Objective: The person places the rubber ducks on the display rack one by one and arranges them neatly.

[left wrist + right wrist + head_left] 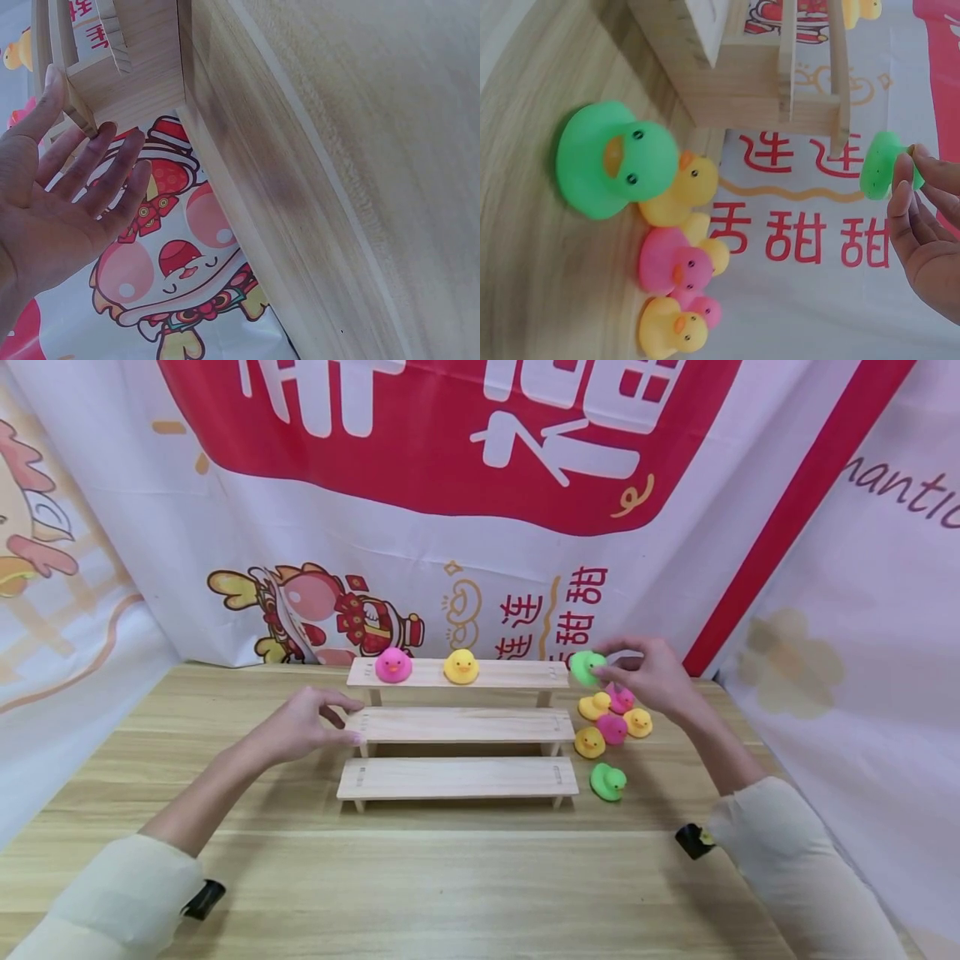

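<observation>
A three-step wooden shelf (pixel 457 725) stands on the table. My left hand (pixel 303 727) grips the left end of its middle board, the thumb on top; in the left wrist view the other fingers of that hand (pixel 56 225) spread out loosely. My right hand (pixel 656 677) pinches a green toy duck (pixel 582 668) between thumb and fingertips, right by the top board's right end. The right wrist view has this duck (pixel 881 165) held off the table, beside the shelf's edge. On the top board sit a pink duck (pixel 393 666) at the left and a yellow duck (pixel 461 667) near the middle.
Right of the shelf, several yellow and pink ducks (pixel 612 729) cluster on the table (pixel 442 885). Another green duck (pixel 607 782) lies nearer the front, by the bottom board (pixel 457 778). A printed cloth (pixel 420 493) hangs close behind the shelf.
</observation>
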`<state>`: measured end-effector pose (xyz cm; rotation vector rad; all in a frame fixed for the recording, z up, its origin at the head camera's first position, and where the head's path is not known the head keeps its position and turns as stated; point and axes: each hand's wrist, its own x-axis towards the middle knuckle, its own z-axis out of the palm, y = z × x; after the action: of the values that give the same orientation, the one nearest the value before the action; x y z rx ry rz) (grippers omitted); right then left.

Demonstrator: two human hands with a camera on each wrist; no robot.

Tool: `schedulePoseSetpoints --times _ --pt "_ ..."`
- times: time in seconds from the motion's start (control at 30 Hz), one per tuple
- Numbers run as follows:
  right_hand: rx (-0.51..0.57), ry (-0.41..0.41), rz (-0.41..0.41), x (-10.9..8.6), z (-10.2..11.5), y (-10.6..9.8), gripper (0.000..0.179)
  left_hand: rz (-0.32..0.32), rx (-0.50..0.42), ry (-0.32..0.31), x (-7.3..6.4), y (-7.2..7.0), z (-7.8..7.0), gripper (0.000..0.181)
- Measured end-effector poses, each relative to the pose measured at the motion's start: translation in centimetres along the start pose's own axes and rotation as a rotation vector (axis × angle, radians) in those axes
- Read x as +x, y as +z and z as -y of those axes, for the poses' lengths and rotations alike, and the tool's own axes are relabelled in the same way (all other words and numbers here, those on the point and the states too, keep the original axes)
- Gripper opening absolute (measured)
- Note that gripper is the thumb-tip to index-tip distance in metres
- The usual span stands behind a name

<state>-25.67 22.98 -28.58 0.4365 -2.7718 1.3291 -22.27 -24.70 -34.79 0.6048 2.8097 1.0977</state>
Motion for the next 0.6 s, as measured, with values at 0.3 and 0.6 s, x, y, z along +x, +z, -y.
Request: schedulePoseSetpoints --times 0.3,0.6 --pt "0.029 -0.065 0.009 0.3 1.7 0.7 0.034 0.003 -0.002 0.016 0.0 0.0 -0.3 0.052" --pt "0.03 -0.114 0.035 1.0 2.7 1.7 0.032 -0.001 -0.001 0.02 0.0 0.1 -0.1 0.05"
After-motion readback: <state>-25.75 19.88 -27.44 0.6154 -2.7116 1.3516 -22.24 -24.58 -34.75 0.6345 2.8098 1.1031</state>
